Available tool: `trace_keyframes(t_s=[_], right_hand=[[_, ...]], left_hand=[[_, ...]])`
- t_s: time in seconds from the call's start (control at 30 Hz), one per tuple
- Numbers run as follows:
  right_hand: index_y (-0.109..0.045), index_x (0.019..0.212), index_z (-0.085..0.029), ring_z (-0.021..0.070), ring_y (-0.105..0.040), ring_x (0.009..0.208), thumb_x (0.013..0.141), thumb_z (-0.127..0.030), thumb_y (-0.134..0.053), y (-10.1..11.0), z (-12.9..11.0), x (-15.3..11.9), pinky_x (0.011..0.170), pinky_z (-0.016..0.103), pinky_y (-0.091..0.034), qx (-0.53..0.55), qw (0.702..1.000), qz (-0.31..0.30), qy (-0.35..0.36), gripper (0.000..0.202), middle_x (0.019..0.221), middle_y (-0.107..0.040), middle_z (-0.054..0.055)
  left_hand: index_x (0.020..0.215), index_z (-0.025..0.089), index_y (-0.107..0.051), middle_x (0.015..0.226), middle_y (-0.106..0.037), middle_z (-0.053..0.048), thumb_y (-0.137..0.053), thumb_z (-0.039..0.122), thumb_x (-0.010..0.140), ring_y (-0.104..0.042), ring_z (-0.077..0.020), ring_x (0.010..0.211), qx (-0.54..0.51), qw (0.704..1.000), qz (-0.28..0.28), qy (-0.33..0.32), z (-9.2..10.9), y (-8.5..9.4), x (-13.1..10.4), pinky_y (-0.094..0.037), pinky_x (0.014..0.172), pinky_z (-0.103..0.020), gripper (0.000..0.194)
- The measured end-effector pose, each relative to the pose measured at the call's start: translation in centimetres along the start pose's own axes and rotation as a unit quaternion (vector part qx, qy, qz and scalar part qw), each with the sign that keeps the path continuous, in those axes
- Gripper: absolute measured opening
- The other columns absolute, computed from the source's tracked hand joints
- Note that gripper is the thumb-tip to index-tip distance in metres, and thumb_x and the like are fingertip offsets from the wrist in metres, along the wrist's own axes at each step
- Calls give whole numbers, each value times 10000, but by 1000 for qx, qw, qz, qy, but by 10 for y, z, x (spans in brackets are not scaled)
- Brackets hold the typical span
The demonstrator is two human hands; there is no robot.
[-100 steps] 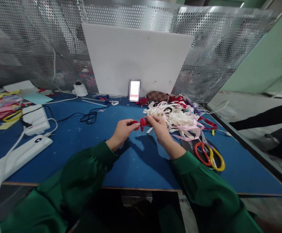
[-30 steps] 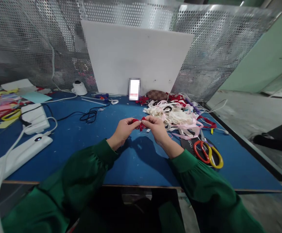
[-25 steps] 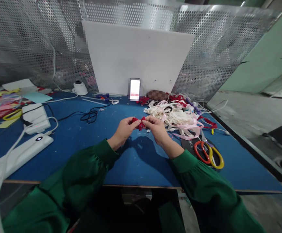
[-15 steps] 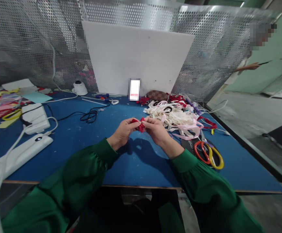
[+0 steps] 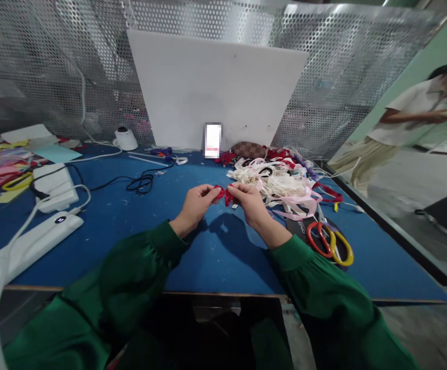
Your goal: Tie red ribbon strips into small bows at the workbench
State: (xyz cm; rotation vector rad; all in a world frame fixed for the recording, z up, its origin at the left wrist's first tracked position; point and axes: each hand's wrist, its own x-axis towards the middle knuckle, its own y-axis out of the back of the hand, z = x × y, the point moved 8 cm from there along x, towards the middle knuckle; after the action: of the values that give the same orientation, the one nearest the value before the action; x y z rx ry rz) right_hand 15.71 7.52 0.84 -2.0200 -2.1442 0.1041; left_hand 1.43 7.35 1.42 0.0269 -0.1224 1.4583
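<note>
Over the middle of the blue table (image 5: 123, 246), both hands pinch a small piece of red ribbon (image 5: 228, 196). My left hand (image 5: 195, 205) is closed on its left end, thumb on top. My right hand (image 5: 249, 204) grips the right part, where a loose bit hangs below the fingertips. The fingertips of the two hands are a little apart. Folds of the ribbon under the fingers are hidden. Just beyond my right hand spreads a heap of white and pink ribbons (image 5: 281, 180).
Scissors with red and yellow handles (image 5: 341, 247) lie right on a black disc. A lit phone (image 5: 212, 141) leans against a white board (image 5: 219, 92). At left are a white power strip (image 5: 31, 246), cables and coloured scraps (image 5: 3, 164). Another person (image 5: 412, 113) stands beyond the table's right edge.
My fingertips have drawn slightly apart, with the red ribbon spread between them. At the right, the other person has come further into view.
</note>
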Motion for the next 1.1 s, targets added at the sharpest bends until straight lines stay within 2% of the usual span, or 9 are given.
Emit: trace_keyframes(t_s=[0.13, 0.3, 0.43, 0.6, 0.7, 0.9, 1.0, 1.1], right_hand=[[-598, 627, -175, 93, -443, 530, 658, -456, -768, -6, -4, -3, 539, 256, -330, -37, 999, -13, 12, 330, 553, -557, -24], [-616, 629, -178, 108, -485, 552, 641, -452, -773, -12, -5, -4, 569, 265, -385, -42, 998, -36, 18, 316, 568, -587, -12], [-606, 608, -187, 102, -449, 539, 635, -457, -769, -6, -6, -2, 542, 257, -365, -58, 998, -5, 33, 317, 548, -553, -24], [-608, 627, -182, 99, -446, 542, 662, -436, -755, 0, -8, 1, 555, 259, -358, -58, 997, 10, 48, 296, 558, -546, -25], [-614, 640, -176, 91, -442, 533, 650, -418, -768, 2, -5, 1, 548, 253, -349, -22, 999, 15, 25, 287, 562, -547, -28], [-624, 656, -172, 94, -474, 525, 579, -396, -824, -5, 11, 0, 534, 251, -364, 81, 994, -28, -75, 310, 576, -572, -21], [-623, 657, -173, 93, -471, 515, 566, -407, -835, -3, 16, 1, 518, 249, -358, 87, 991, -27, -95, 329, 571, -569, -22], [-604, 624, -174, 84, -434, 496, 584, -438, -827, 1, 14, 2, 501, 246, -330, 53, 995, -14, -78, 348, 546, -543, -30]], left_hand=[[703, 155, -671, 681, -628, -18, -753, 475, 685, -554, -136, 659, 4, 1000, 12, -9, 0, 2, 2, -458, 685, -282, 331], [653, 160, -642, 661, -596, -1, -766, 495, 658, -521, -116, 640, -28, 999, -15, 12, -5, -4, 2, -442, 669, -262, 357], [687, 167, -660, 680, -618, -10, -759, 535, 659, -541, -126, 654, -23, 999, -12, 38, -11, -2, 2, -433, 670, -266, 382], [706, 155, -690, 674, -638, -32, -739, 550, 691, -560, -136, 664, -1, 997, -42, 58, -12, -5, 0, -428, 688, -277, 398], [656, 156, -666, 633, -617, -13, -779, 477, 666, -546, -128, 651, -8, 998, -40, 42, -10, -5, 0, -432, 719, -280, 341], [631, 160, -653, 662, -622, -5, -763, 399, 680, -538, -123, 668, 2, 999, -47, -9, -8, -7, 4, -421, 728, -268, 267], [658, 159, -679, 671, -631, -15, -755, 418, 686, -548, -128, 680, 5, 999, -43, 6, -11, -6, 4, -423, 720, -267, 272], [778, 174, -720, 762, -672, -30, -756, 459, 690, -579, -138, 711, -12, 998, -37, 39, -14, -5, 3, -432, 711, -271, 301]])
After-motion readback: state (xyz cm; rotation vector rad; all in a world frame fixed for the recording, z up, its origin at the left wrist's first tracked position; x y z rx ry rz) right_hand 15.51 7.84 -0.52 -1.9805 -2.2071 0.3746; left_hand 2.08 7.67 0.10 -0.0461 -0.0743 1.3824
